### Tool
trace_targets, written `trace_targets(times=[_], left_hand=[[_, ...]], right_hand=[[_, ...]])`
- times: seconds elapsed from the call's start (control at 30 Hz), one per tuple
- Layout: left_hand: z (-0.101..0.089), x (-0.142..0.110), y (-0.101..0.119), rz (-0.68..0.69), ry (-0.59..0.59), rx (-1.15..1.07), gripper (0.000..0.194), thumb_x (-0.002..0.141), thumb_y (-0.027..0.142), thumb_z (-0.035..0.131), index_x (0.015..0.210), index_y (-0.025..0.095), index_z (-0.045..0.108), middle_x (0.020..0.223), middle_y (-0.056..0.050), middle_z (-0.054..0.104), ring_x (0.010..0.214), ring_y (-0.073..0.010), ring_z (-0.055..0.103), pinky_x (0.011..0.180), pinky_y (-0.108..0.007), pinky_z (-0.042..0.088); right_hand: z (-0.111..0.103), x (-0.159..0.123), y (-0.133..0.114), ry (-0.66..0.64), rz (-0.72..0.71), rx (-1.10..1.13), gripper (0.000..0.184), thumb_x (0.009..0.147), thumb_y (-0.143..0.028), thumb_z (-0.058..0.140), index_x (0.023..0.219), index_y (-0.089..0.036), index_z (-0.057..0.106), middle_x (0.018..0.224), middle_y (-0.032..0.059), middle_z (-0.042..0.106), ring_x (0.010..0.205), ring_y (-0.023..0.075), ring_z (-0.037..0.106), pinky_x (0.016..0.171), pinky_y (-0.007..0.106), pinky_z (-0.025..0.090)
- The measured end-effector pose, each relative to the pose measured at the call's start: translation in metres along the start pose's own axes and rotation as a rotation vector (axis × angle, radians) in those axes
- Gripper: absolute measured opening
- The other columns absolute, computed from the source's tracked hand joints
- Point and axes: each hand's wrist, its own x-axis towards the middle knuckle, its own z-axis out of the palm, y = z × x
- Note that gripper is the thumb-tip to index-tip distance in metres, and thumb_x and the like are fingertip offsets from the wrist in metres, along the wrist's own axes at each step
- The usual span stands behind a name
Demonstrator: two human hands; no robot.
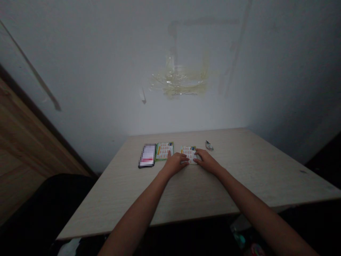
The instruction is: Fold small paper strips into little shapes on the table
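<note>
Your left hand is spread palm down, fingers released and lightly bent, with the tips over the left side and lower part of the right-hand printed card. One of its fingers points up at the lower right of the left-hand printed card; you cannot tell from here whether it touches. Your right hand is unclenched too, thumb and fingers apart at the right edge of the card between your hands, which lies on the tabletop. The left-hand card sits beside the phone, whose screen is blurred, so that side is tight. A small crumpled wrapper lies beyond your right hand, near it. To the right of that, a broad stretch of pale wood reaches the slanting side edge; more runs between the cards and the near edge, under your forearms, while the far edge meets the wall behind the cards
</note>
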Motion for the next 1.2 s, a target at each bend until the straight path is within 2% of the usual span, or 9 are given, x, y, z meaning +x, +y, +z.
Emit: trace_targets(times=[0.1,0.3,0.4,0.5,0.6,0.67,0.77,0.87,1.2], left_hand=[[0.0,0.001,0.0,0.039,-0.006,-0.013,0.028,0.092,0.044,0.058,0.116,0.037,0.068,0.132,-0.002,0.065,0.127,-0.0249,0.052,0.113,-0.067,0.011],[0.004,0.006,-0.01,0.112,-0.006,0.042,0.024,0.095,0.035,0.054,0.114,0.031,0.068,0.124,-0.003,0.069,0.121,-0.0243,0.056,0.111,-0.065,0.021],[0.011,0.002,-0.01,0.139,0.075,0.106,0.026,0.096,0.03,0.05,0.118,0.026,0.064,0.125,-0.006,0.067,0.12,-0.0229,0.056,0.113,-0.061,0.025],[0.018,-0.005,-0.008,0.121,0.153,0.143,0.028,0.099,0.031,0.045,0.122,0.029,0.061,0.129,-0.005,0.065,0.124,-0.0234,0.054,0.114,-0.069,0.011],[0.022,-0.008,-0.006,0.132,0.194,0.171,0.032,0.1,0.033,0.041,0.127,0.031,0.058,0.138,-0.005,0.06,0.13,-0.0234,0.051,0.114,-0.07,-0.002],[0.023,-0.008,-0.006,0.149,0.196,0.189,0.034,0.101,0.031,0.038,0.13,0.031,0.056,0.141,-0.005,0.058,0.131,-0.0231,0.051,0.115,-0.069,-0.006],[0.025,-0.008,-0.006,0.144,0.194,0.19,0.037,0.101,0.03,0.035,0.132,0.031,0.055,0.142,-0.005,0.057,0.132,-0.0233,0.05,0.114,-0.07,-0.008],[0.027,-0.009,-0.004,0.109,0.183,0.166,0.037,0.101,0.033,0.036,0.134,0.032,0.053,0.144,-0.004,0.055,0.135,-0.024,0.048,0.112,-0.073,-0.008],[0.022,-0.017,0.002,0.038,0.16,0.26,0.043,0.101,0.044,0.033,0.14,0.04,0.048,0.15,0.0,0.048,0.145,-0.0297,0.032,0.109,-0.077,-0.009]], right_hand=[[0.001,-0.001,-0.001,-0.051,-0.062,-0.022,0.038,0.088,-0.024,0.058,0.125,-0.015,0.061,0.136,0.0165,0.058,0.129,0.0271,0.051,0.111,0.048,0.038],[0.004,-0.002,-0.003,-0.107,-0.123,-0.122,0.037,0.091,-0.018,0.048,0.125,-0.014,0.061,0.137,0.016,0.057,0.13,0.0256,0.05,0.113,0.047,0.036],[0.007,-0.003,-0.007,-0.1,-0.116,-0.19,0.033,0.09,-0.014,0.046,0.118,-0.01,0.063,0.134,0.0183,0.058,0.128,0.0259,0.052,0.112,0.045,0.037],[0.008,-0.003,-0.013,-0.094,-0.121,-0.237,0.033,0.091,-0.014,0.043,0.118,-0.008,0.06,0.133,0.0205,0.058,0.127,0.0263,0.051,0.112,0.044,0.037],[0.005,-0.003,-0.017,-0.109,-0.098,-0.255,0.037,0.092,-0.015,0.041,0.125,-0.007,0.055,0.133,0.0209,0.057,0.127,0.0258,0.051,0.111,0.043,0.038],[0.003,-0.002,-0.018,-0.135,-0.082,-0.25,0.04,0.093,-0.021,0.043,0.13,-0.007,0.051,0.132,0.0193,0.058,0.126,0.0255,0.052,0.11,0.043,0.039],[0.004,-0.002,-0.018,-0.169,-0.055,-0.282,0.046,0.094,-0.029,0.045,0.135,-0.008,0.048,0.14,0.0189,0.053,0.132,0.0268,0.048,0.113,0.044,0.036],[0.007,-0.002,-0.019,-0.192,-0.02,-0.348,0.048,0.094,-0.028,0.042,0.139,-0.01,0.046,0.149,0.0179,0.044,0.139,0.0271,0.039,0.116,0.046,0.031],[0.005,-0.006,-0.033,-0.301,0.075,-0.462,0.059,0.098,-0.035,0.026,0.152,-0.011,0.03,0.16,0.0133,0.027,0.148,0.0245,0.024,0.119,0.049,0.021]])
